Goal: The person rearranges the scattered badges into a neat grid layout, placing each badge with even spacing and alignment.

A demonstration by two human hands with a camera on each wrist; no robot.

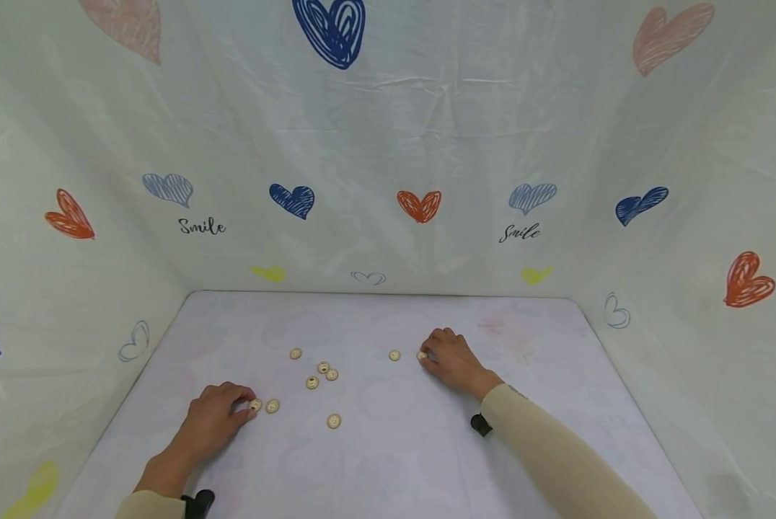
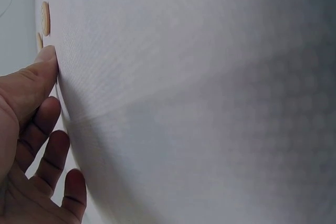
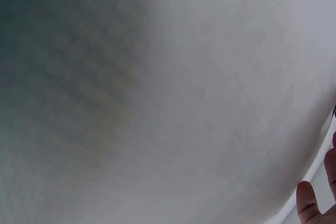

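My left hand [image 1: 215,419] pinches a small pale wooden disc [image 1: 255,405] between thumb and forefinger at the table's left. A second wooden disc [image 1: 272,406] lies just right of it. Toward the far right, my right hand [image 1: 451,358] pinches another disc [image 1: 422,355] with thumb and fingertips, and a loose disc [image 1: 394,355] sits to its left. In the left wrist view, the thumb [image 2: 37,74] reaches down to the table, with discs [image 2: 45,18] beyond it. Only a few fingertips [image 3: 307,200] show in the right wrist view; the held disc is hidden there.
Between the hands, several similar discs lie scattered, including a close cluster [image 1: 323,367], one behind it [image 1: 296,354] and one nearer [image 1: 334,421]. A pale cloth covers the table [image 1: 401,461]. White sheeting with printed hearts [image 1: 420,245] encloses the back and sides.
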